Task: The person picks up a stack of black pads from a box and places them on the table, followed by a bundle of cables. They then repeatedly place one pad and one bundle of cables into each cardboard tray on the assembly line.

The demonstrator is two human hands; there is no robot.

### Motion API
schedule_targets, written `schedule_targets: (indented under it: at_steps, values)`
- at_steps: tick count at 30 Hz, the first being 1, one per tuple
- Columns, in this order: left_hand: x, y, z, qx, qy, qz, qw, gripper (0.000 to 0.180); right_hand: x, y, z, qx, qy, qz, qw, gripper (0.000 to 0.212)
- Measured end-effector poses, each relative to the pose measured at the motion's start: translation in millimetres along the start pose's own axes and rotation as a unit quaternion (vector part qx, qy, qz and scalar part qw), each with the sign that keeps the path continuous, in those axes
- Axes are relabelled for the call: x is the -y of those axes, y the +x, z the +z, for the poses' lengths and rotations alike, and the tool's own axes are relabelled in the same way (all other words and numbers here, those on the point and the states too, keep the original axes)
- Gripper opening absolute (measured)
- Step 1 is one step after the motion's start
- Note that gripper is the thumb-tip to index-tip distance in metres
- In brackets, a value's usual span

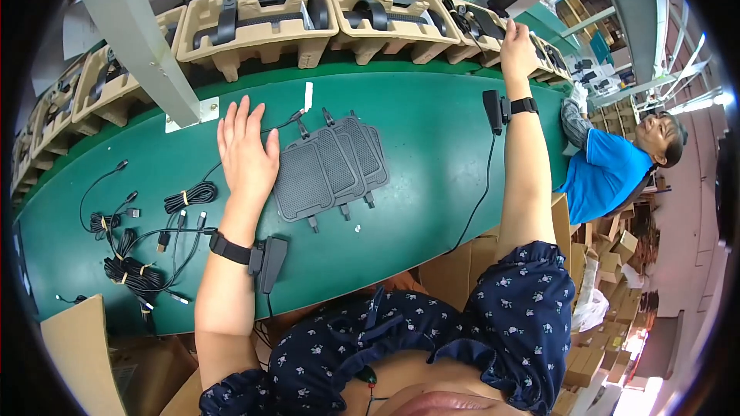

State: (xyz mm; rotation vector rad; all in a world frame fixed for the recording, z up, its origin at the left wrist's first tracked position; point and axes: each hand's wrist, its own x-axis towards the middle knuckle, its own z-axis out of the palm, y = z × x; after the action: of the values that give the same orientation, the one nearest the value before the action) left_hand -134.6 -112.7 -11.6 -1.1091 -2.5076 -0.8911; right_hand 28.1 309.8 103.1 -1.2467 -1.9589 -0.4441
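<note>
My left hand [248, 154] lies palm down on the green table, fingers stretched out and thumb apart. Beside it is an overlapping stack of dark grey mesh-textured panels [331, 166] with small tabs at their edges. A bundled black cable [190, 197] lies just left of that wrist. My right hand [519, 52] reaches out to a tan moulded tray [455, 52] that holds black cables and a dark flat part [487, 23]. Its fingers are curled together over the tray's right side; what they hold, if anything, is hidden.
More tan trays [258, 38] with black parts curve along the table's far side. A grey metal post [139, 31] stands at left. Several tied black cables [131, 270] lie at the left. A person in a blue shirt [609, 173] is at the right, near stacked cardboard boxes [593, 354].
</note>
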Motion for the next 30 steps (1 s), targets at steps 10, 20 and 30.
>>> schedule_targets:
  at_steps: [10, 20, 30]
  values:
    - [0.6, 2.5, 1.3, 0.007, 0.007, 0.012, 1.0, 0.039, -36.7, -26.7, 25.1, 0.347, 0.083, 0.106, 0.928, 0.067]
    - [-2.8, 3.4, -2.5, 0.015, 0.009, 0.008, 1.0, 0.039, -20.5, -42.3, 24.1, 0.213, 0.363, 0.257, 0.87, 0.027]
    - [-5.9, 4.7, -7.7, 0.021, 0.002, 0.007, 1.0, 0.039, -4.7, 11.9, 38.0, 0.149, 0.044, -0.096, 0.983, 0.056]
